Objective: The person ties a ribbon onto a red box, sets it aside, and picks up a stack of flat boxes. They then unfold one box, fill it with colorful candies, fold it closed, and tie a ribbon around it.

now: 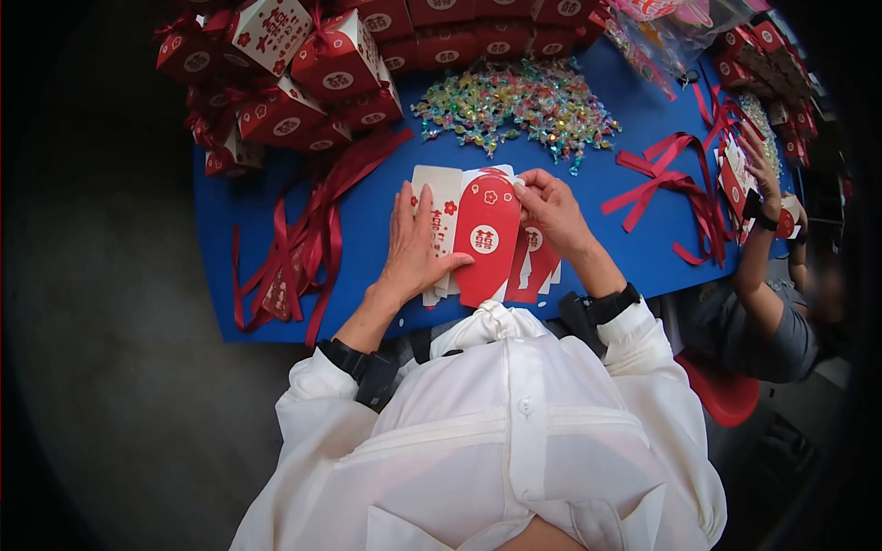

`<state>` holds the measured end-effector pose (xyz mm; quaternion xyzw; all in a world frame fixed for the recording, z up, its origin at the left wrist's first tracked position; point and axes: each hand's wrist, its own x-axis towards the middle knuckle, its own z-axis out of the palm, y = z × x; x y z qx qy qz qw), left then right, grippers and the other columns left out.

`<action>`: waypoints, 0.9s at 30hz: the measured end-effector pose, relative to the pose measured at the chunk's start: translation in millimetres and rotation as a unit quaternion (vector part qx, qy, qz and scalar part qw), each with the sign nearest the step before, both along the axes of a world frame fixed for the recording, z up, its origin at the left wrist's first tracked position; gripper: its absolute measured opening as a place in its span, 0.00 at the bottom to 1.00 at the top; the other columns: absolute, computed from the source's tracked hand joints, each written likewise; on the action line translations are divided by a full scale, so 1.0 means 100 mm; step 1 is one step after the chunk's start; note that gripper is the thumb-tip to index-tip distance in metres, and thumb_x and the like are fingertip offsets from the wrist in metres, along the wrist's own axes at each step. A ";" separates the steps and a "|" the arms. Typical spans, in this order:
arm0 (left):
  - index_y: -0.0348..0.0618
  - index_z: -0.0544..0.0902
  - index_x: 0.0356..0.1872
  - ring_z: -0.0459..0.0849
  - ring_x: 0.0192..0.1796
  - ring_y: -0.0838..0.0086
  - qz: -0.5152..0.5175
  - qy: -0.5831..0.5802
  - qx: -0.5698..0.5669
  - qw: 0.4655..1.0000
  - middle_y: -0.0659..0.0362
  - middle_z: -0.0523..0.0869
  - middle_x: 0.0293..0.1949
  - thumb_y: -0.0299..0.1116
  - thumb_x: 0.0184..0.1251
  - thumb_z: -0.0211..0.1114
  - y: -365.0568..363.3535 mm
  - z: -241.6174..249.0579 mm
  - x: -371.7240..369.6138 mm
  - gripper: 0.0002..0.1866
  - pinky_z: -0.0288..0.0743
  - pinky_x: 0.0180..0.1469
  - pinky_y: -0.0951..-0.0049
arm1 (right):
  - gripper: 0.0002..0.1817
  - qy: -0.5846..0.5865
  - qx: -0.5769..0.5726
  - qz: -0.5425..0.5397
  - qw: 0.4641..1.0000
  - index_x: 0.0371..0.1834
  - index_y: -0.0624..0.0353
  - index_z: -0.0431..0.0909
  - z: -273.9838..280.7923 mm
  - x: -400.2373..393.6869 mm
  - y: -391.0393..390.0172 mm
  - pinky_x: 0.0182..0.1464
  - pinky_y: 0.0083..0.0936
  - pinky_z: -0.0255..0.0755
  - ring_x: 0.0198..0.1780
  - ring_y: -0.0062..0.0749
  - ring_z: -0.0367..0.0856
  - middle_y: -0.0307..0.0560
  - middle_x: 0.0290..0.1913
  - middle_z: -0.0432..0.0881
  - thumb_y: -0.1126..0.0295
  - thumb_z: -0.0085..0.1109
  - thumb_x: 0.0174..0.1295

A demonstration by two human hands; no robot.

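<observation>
A flat red gift-box blank (484, 234) with a rounded top and a white double-happiness circle lies in front of me. My right hand (551, 209) pinches its upper right edge, where a small white bit shows at the fingertips. My left hand (415, 237) lies stretched out over a white printed blank (441, 188) with red flowers, its thumb resting on the red blank's left edge. More red blanks (533, 241) lie partly covered beneath my right hand. Their lower edges overlap near the table's front.
Made-up red boxes (335, 69) are stacked at the back left. Wrapped candies (519, 110) lie heaped behind the blanks. Dark red ribbons (308, 220) spread at left, and more ribbons (675, 174) at right. A co-worker's hand (761, 165) is busy at the blue table's (588, 197) right end.
</observation>
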<state>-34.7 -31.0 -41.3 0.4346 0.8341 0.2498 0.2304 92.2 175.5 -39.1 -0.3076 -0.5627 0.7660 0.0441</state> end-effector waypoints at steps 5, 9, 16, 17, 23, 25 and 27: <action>0.36 0.46 0.72 0.60 0.70 0.50 0.113 -0.051 0.138 0.983 0.38 0.55 0.68 0.47 0.40 0.80 -0.05 0.14 -0.09 0.63 0.59 0.68 0.59 | 0.09 0.135 -0.162 0.012 0.977 0.45 0.58 0.70 0.20 0.00 0.05 0.33 0.12 0.72 0.29 0.13 0.76 0.35 0.31 0.79 0.66 0.53 0.69; 0.37 0.58 0.68 0.73 0.60 0.64 0.180 -0.108 0.201 0.957 0.49 0.71 0.58 0.35 0.50 0.76 -0.08 0.10 -0.22 0.46 0.66 0.62 0.67 | 0.08 0.097 -0.155 0.102 0.978 0.45 0.59 0.70 0.43 0.01 0.00 0.36 0.14 0.72 0.31 0.13 0.76 0.37 0.34 0.80 0.69 0.54 0.67; 0.42 0.70 0.61 0.78 0.49 0.65 0.072 -0.083 0.239 0.965 0.54 0.74 0.47 0.31 0.46 0.76 -0.04 0.32 -0.17 0.37 0.73 0.52 0.69 | 0.18 0.020 0.145 0.306 0.941 0.51 0.64 0.77 0.63 -0.01 -0.10 0.45 0.18 0.73 0.41 0.18 0.79 0.43 0.43 0.84 0.74 0.61 0.56; 0.42 0.70 0.61 0.78 0.49 0.65 0.071 -0.083 0.239 0.965 0.54 0.74 0.47 0.31 0.46 0.76 -0.01 0.35 -0.14 0.37 0.73 0.52 0.69 | 0.17 -0.008 0.179 0.296 0.938 0.50 0.62 0.78 0.66 -0.04 -0.12 0.42 0.21 0.74 0.38 0.23 0.80 0.45 0.40 0.84 0.72 0.61 0.56; 0.42 0.66 0.67 0.75 0.51 0.64 0.013 -0.096 0.238 0.966 0.54 0.75 0.48 0.36 0.45 0.77 0.03 0.44 -0.11 0.44 0.68 0.56 0.70 | 0.14 -0.071 0.294 0.234 0.924 0.45 0.55 0.84 0.81 -0.13 -0.29 0.35 0.28 0.75 0.29 0.40 0.84 0.53 0.33 0.86 0.67 0.62 0.55; 0.44 0.56 0.72 0.70 0.61 0.56 -0.051 -0.014 0.201 0.978 0.49 0.70 0.60 0.49 0.39 0.79 -0.01 0.41 -0.15 0.58 0.63 0.64 0.58 | 0.14 -0.130 0.323 0.235 0.908 0.44 0.55 0.84 0.88 -0.15 -0.30 0.36 0.31 0.76 0.32 0.43 0.85 0.54 0.36 0.86 0.67 0.60 0.54; 0.45 0.50 0.73 0.63 0.66 0.52 -0.059 0.041 0.181 0.981 0.46 0.64 0.65 0.54 0.34 0.79 -0.04 0.45 -0.06 0.64 0.56 0.67 0.51 | 0.15 -0.104 0.334 0.219 0.911 0.44 0.58 0.84 0.85 -0.13 -0.34 0.37 0.29 0.76 0.32 0.40 0.85 0.53 0.35 0.86 0.66 0.62 0.54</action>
